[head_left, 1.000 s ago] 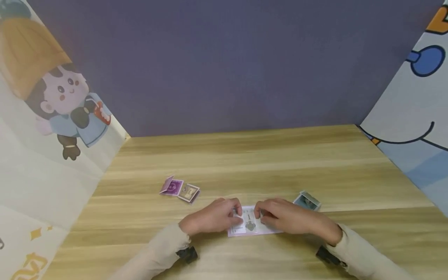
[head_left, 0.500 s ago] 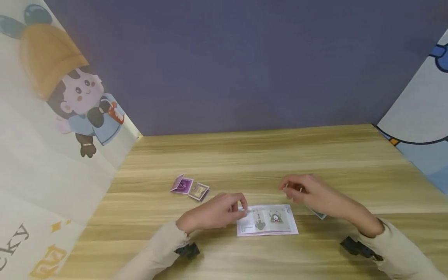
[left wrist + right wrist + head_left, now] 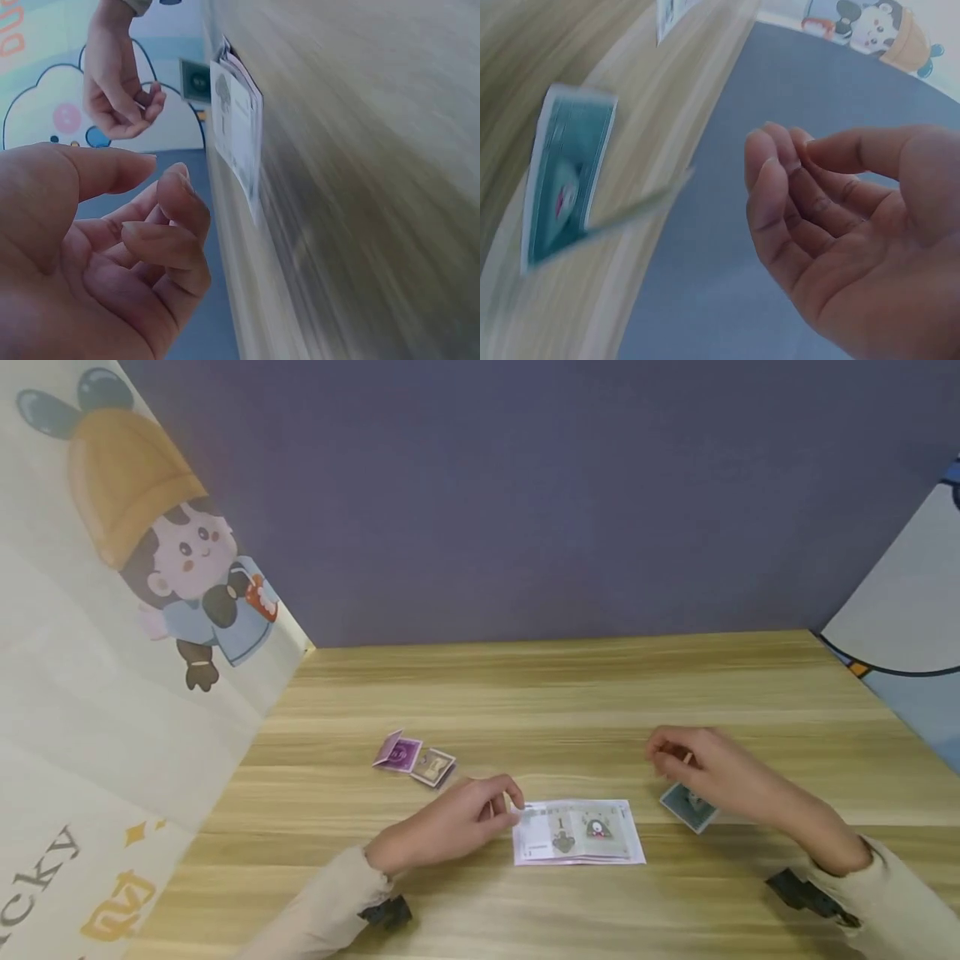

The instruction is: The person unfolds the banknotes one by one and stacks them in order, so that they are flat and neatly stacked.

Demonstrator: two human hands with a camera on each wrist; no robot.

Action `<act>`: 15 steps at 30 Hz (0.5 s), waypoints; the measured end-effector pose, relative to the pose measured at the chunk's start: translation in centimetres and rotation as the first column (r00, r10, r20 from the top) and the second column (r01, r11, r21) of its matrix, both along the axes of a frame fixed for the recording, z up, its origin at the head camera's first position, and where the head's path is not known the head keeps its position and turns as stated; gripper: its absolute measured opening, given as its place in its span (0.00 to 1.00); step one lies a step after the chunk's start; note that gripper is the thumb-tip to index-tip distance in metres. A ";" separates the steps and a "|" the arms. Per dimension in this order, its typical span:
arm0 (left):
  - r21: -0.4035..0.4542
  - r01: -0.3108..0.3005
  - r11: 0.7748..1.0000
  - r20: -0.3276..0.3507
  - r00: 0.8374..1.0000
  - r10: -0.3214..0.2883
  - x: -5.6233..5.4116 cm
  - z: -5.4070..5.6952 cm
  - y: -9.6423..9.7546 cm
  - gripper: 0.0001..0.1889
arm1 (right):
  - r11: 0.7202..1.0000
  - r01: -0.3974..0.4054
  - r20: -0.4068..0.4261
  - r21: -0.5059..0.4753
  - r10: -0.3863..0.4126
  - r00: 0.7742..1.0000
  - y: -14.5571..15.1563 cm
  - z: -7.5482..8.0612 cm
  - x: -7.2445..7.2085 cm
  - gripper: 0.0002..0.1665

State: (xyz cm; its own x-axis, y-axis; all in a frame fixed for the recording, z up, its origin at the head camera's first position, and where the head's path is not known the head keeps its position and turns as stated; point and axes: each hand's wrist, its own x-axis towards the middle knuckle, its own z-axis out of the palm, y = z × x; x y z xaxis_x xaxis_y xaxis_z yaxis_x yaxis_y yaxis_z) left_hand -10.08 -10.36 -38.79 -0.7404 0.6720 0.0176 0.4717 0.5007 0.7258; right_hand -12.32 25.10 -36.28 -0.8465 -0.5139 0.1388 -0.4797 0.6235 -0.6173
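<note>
A small stack of pale play banknotes [image 3: 585, 835] lies on the table, the top note showing a cartoon figure and a "1". At its left edge hovers my left hand [image 3: 457, 822]; the left wrist view shows its fingers loosely bent, holding nothing and apart from the stack [image 3: 236, 120]. My right hand [image 3: 716, 768] is over a folded green note [image 3: 686, 810], partly hiding it in the head view. In the right wrist view, that green note [image 3: 570, 165] lies with one flap raised, and the hand's loosely curled fingers hold nothing.
To the left lie a folded purple note [image 3: 401, 753] with a raised flap and a folded tan note [image 3: 432, 767]. A dark grey-blue panel [image 3: 540, 510] stands behind the wooden table [image 3: 525, 702]. Printed cartoon walls flank both sides.
My right hand has left the pale banknote stack and moved right to the green note. My left hand has drawn slightly left, off the stack. The head view has shifted a little.
</note>
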 end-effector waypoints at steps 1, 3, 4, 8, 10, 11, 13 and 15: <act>0.000 0.008 1.000 -0.007 1.000 -0.008 0.0 0.0 0.3 0.06 | 1.000 0.017 -0.009 0.019 -0.017 1.000 0.4 0.0 0.0 0.06; -0.003 0.025 1.000 -0.020 0.999 -0.025 0.0 0.1 0.9 0.06 | 0.998 0.047 -0.041 0.052 -0.044 0.998 1.1 -0.1 0.0 0.06; -0.006 0.034 0.999 -0.032 0.999 -0.035 0.0 0.1 1.2 0.06 | 0.996 0.059 -0.052 0.066 -0.056 0.997 1.5 -0.1 0.0 0.05; -0.011 0.074 0.997 -0.070 0.995 -0.075 -0.3 0.0 2.5 0.05 | 0.985 0.117 -0.096 0.124 -0.105 0.990 3.0 -0.4 0.0 0.05; -0.016 0.072 0.997 -0.080 0.994 -0.073 -0.5 0.0 3.0 0.06 | 0.981 0.135 -0.105 0.143 -0.121 0.987 3.6 -0.5 -0.1 0.06; -0.019 0.063 0.998 -0.082 0.995 -0.065 -0.7 0.1 3.1 0.06 | 0.979 0.142 -0.106 0.149 -0.127 0.986 3.9 -0.6 -0.1 0.06; -0.025 0.027 0.999 -0.094 0.995 -0.029 -1.1 0.4 2.9 0.07 | 0.976 0.151 -0.112 0.159 -0.134 0.985 4.1 -0.6 -0.1 0.05; -0.023 -0.027 0.999 -0.114 0.993 0.024 -1.7 0.8 2.1 0.08 | 0.977 0.143 -0.126 0.159 -0.123 0.984 3.8 -0.5 -0.1 0.06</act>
